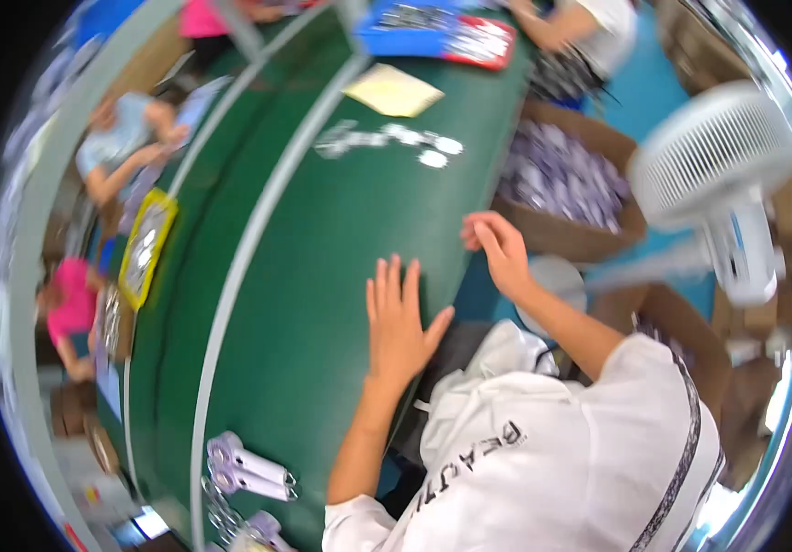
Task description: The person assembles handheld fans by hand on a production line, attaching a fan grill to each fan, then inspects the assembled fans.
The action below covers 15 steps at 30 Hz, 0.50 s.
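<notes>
My left hand [398, 317] lies palm down on the green worktable [322, 267], its fingers spread and nothing under them that I can see. My right hand [502, 253] hovers by the table's right edge. Its fingers are loosely bent, with a gap between them, and no object shows in it. Beyond the hands, a loose row of small white pieces [403, 138] lies on the green surface, blurred. At the near left rest pale lavender plastic pieces with rounded heads [248, 469], and metal chains [221, 511] lie beside them.
A cream sheet [394, 90] and a blue tray [405, 41] beside a red tray [483, 44] are at the far end. At right stand a cardboard box [589, 241] of lavender parts and a white fan [718, 156]. Other people sit nearby; a yellow tray [129, 285] lies left.
</notes>
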Each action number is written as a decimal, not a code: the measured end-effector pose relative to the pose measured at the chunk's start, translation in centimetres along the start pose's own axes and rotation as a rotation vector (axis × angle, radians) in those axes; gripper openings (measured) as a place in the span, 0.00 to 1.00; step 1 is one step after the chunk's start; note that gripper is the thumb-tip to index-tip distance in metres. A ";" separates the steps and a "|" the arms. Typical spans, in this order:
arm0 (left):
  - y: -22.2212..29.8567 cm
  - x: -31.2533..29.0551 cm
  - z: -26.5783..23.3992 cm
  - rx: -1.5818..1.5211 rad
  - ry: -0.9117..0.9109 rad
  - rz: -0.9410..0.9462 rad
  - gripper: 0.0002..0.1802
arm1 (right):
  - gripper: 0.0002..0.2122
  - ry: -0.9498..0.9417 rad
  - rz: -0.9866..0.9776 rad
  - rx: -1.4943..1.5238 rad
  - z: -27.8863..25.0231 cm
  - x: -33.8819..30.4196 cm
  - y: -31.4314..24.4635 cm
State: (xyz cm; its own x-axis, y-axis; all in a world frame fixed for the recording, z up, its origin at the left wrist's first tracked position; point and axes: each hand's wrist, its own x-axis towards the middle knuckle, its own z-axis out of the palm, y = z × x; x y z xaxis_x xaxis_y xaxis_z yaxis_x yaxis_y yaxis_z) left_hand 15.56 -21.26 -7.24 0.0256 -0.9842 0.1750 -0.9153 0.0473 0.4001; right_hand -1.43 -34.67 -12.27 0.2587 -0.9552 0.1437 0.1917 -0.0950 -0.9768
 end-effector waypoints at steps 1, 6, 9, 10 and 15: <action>0.4 1.3 0.3 0.046 -0.034 0.038 0.46 | 0.12 0.090 0.065 0.026 -1.9 -0.7 1.1; 0.3 2.8 4.0 0.126 -0.102 0.090 0.46 | 0.11 0.253 0.554 -0.073 -8.4 -8.6 9.7; 0.7 2.8 4.1 0.113 -0.107 0.097 0.45 | 0.11 0.114 0.732 -0.076 -7.9 -11.3 11.7; 0.9 2.6 3.9 0.108 -0.101 0.091 0.45 | 0.13 0.012 0.748 -0.134 -7.3 -11.1 11.3; 0.2 0.8 3.2 0.109 -0.145 0.048 0.44 | 0.20 -0.678 0.302 -0.949 -7.1 -7.1 11.0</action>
State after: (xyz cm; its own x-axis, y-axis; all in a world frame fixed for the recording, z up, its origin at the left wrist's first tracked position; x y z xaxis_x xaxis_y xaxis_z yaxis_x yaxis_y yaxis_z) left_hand 14.16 -22.59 -9.89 -0.0707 -0.9959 0.0566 -0.9524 0.0842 0.2929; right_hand -7.89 -30.94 -25.15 0.6724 -0.6601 -0.3348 -0.6616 -0.3333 -0.6717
